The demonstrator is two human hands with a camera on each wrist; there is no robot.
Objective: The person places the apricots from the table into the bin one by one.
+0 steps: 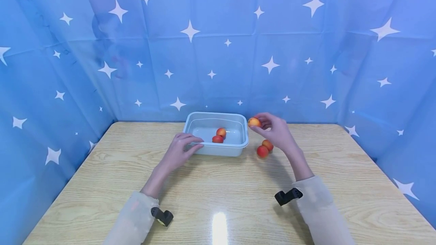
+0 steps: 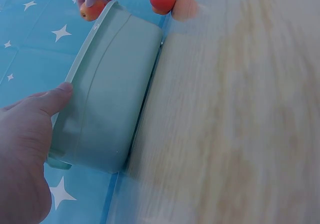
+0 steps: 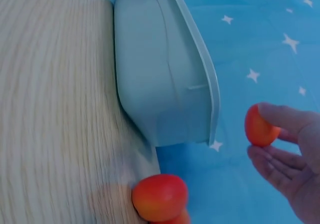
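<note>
From the head view, a pale blue plastic tub (image 1: 215,133) stands at the far middle of the wooden worktop (image 1: 218,184), close to the starred blue backdrop (image 1: 218,48). Inside it lie two apricots (image 1: 219,135), touching each other, one nearer and one farther. The left hand (image 1: 180,150) rests on the tub's near left rim with its fingers laid loosely over the edge. The right hand (image 1: 274,131) pinches a third apricot, the held apricot (image 1: 254,122), between fingertips and thumb, in the air just beside the tub's far right corner. Two loose apricots (image 1: 265,148) sit on the worktop just right of the tub, touching each other.

From the left wrist view, the tub (image 2: 107,93) shows its outer wall, and the left hand's (image 2: 25,149) thumb presses along the rim. Beyond the tub the held apricot (image 2: 91,9) shows in the other hand's fingertips, and the loose apricots (image 2: 163,0) lie on the worktop (image 2: 235,124).

From the right wrist view, the right hand (image 3: 290,159) holds the held apricot (image 3: 259,126) at its fingertips, level with the tub's (image 3: 160,78) rim and apart from it. The loose apricots (image 3: 160,196) rest on the worktop's (image 3: 55,108) surface near the tub's corner. The tub's inside is hidden here.
</note>
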